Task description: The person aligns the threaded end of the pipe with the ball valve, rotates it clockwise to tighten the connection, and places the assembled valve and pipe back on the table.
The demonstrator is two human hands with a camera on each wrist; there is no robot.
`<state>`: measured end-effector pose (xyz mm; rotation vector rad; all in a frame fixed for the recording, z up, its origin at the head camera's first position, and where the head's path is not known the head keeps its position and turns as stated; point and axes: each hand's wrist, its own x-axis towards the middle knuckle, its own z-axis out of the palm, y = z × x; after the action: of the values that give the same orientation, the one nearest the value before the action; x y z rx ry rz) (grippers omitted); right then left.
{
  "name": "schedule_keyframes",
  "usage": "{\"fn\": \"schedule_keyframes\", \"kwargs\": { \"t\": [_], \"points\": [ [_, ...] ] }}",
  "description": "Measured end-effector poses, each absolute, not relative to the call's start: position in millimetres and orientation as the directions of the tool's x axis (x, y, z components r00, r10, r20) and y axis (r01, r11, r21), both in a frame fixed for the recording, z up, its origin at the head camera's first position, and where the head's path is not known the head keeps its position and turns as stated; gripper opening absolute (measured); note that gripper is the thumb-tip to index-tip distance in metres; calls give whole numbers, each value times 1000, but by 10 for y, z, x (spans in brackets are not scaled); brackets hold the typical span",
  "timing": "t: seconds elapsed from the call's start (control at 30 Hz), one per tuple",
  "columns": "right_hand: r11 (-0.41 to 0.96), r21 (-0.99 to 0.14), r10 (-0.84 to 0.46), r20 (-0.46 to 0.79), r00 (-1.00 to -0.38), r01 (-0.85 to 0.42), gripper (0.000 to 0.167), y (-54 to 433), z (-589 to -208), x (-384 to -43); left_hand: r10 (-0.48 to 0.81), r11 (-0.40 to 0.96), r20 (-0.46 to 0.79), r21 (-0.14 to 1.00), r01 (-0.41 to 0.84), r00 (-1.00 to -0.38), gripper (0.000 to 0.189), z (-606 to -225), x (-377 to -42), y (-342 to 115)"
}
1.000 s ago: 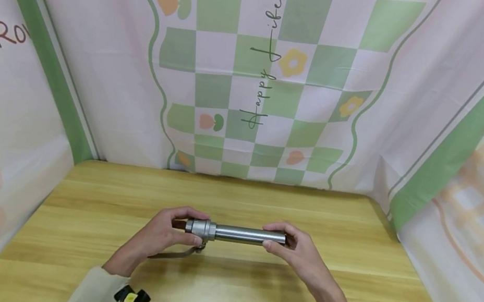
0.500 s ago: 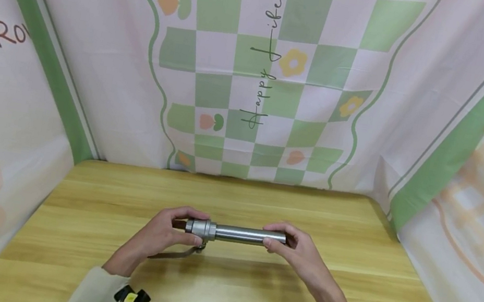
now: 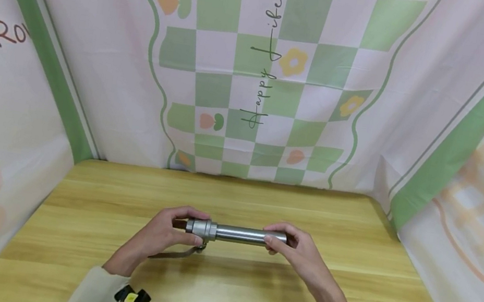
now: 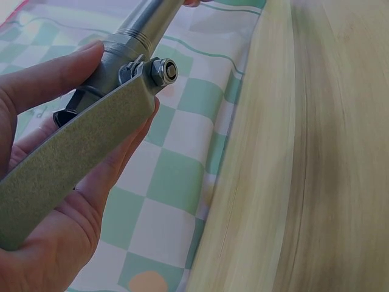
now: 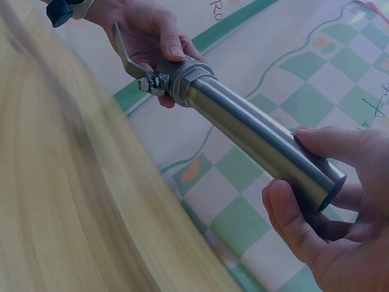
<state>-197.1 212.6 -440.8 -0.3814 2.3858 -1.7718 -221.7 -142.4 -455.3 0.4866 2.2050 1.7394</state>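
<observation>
Working above a wooden table (image 3: 219,295). Pinching a steel pipe (image 3: 240,235) near its free end with the right hand (image 3: 302,251); gripping the valve (image 3: 200,228) at the other end, near its lever (image 4: 79,149), with the left hand (image 3: 160,233). Already joined; showing bare thread (image 5: 194,95) at the joint, so perhaps with tightening left.

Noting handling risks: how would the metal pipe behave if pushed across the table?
The metal pipe is likely stiff, judging by its metallic sheen. Its smooth, round wall could slip. The lever jutting from the valve would probably limit rolling.
</observation>
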Motion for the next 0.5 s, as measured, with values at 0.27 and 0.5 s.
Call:
{"fn": "schedule_keyframes", "kwargs": {
  "t": [0.27, 0.5],
  "points": [
    [276, -957, -262, 8, -965, -83, 35, 2121, -4413, -1962, 434, 213, -20, 974, 81, -901, 47, -4561, -2213, -1422],
    [258, -963, -245, 18, -969, -83, 33, 2128, -4430, -1979, 445, 197, -5, 976, 92, -896, 47, -4577, -2220, -1412]
  ]
}}
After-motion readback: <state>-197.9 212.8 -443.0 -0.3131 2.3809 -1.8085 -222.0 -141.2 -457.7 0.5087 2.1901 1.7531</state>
